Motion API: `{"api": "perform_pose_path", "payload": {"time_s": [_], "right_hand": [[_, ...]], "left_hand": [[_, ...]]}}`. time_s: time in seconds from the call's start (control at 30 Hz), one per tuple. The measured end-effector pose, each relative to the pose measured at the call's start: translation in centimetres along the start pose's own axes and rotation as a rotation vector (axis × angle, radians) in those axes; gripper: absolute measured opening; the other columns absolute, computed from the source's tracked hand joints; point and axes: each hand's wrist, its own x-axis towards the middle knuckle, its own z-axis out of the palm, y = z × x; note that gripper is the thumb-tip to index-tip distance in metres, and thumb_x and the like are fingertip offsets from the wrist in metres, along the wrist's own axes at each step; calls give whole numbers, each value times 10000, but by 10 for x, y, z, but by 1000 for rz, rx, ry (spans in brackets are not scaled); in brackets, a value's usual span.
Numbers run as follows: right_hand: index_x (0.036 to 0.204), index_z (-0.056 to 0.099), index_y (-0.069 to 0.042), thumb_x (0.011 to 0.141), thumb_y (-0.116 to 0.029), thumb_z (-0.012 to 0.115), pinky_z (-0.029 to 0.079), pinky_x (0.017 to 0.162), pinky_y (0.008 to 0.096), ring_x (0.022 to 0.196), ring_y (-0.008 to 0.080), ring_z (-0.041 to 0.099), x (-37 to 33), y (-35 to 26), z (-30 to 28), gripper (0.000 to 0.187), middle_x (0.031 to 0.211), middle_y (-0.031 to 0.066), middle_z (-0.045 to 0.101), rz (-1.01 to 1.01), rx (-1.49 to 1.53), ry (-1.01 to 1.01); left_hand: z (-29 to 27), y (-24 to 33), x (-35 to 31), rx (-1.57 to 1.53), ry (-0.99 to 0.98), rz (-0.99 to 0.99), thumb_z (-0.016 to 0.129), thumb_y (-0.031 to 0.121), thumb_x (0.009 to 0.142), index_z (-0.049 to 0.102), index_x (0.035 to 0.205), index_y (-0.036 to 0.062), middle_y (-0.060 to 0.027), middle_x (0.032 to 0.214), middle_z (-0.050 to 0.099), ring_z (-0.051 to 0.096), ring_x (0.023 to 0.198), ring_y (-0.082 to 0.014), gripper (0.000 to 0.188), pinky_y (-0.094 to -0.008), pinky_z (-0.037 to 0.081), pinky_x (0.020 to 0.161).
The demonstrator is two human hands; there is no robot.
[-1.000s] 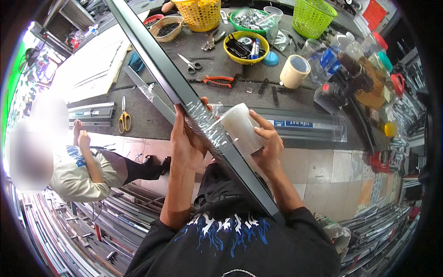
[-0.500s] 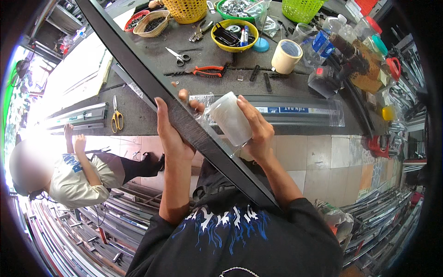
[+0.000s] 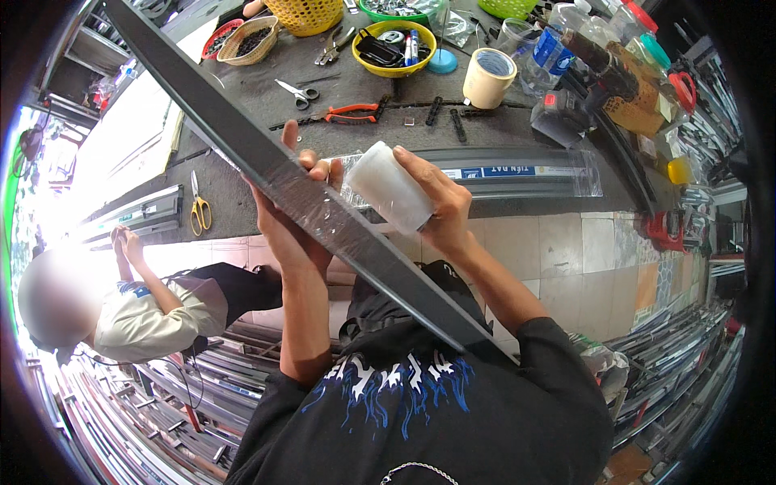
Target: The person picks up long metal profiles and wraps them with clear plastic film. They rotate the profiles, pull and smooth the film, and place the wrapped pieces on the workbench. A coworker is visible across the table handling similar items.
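Observation:
A long dark grey metal profile (image 3: 234, 137) slants across the view from the upper left down to my right upper arm. My left hand (image 3: 293, 230) is wrapped round its middle from below, fingertips showing past the far edge. In my right hand (image 3: 443, 202) is a whitish roll of clear plastic film (image 3: 390, 190), held just right of the profile with its near end against my palm. Shiny, wrinkled film lies over the profile between my hands. Whether it still runs to the roll is hard to see.
On the dark workbench (image 3: 250, 105) lie yellow-handled scissors (image 3: 199, 212), orange-handled pliers (image 3: 352, 113), a masking tape roll (image 3: 489, 78), a yellow basket (image 3: 394, 69) and a cordless drill (image 3: 558, 121). Film-wrapped profiles (image 3: 517, 171) lie along the near edge. Another person (image 3: 153, 307) stands at left.
The profile has turned a little, showing more of its film-covered face. The roll has tilted and shifted slightly left with my right hand. My left index finger has lifted. The whole view has shifted slightly.

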Motion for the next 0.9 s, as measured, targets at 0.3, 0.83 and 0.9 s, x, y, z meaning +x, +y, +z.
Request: {"api": "perform_pose_path", "payload": {"time_s": [0.3, 0.83, 0.9], "right_hand": [[1371, 634, -95, 657, -47, 887, 586, 954, 397, 1177, 334, 682, -4, -5, 13, 759, 1351, 189, 651, 25, -34, 52], [1346, 660, -109, 672, -64, 867, 606, 890, 382, 1116, 341, 711, -21, -12, 26, 707, 1350, 188, 654, 28, -41, 3], [1391, 626, -139, 661, -90, 857, 617, 872, 408, 1106, 357, 710, -22, -11, 23, 767, 1373, 186, 638, 8, -73, -15]], "left_hand": [[5, 10, -13, 214, 120, -3, 486, 566, 1043, 564, 1159, 35, -122, 1051, 556, 570, 934, -234, 548, -425, 510, 806], [8, 12, -5, 246, 220, -76, 520, 593, 1019, 518, 1340, 10, -111, 1056, 527, 509, 892, -227, 666, -387, 453, 830], [8, 5, -5, 274, 180, -4, 579, 579, 995, 519, 1335, 8, -109, 1069, 525, 512, 891, -222, 668, -377, 455, 810]]}}
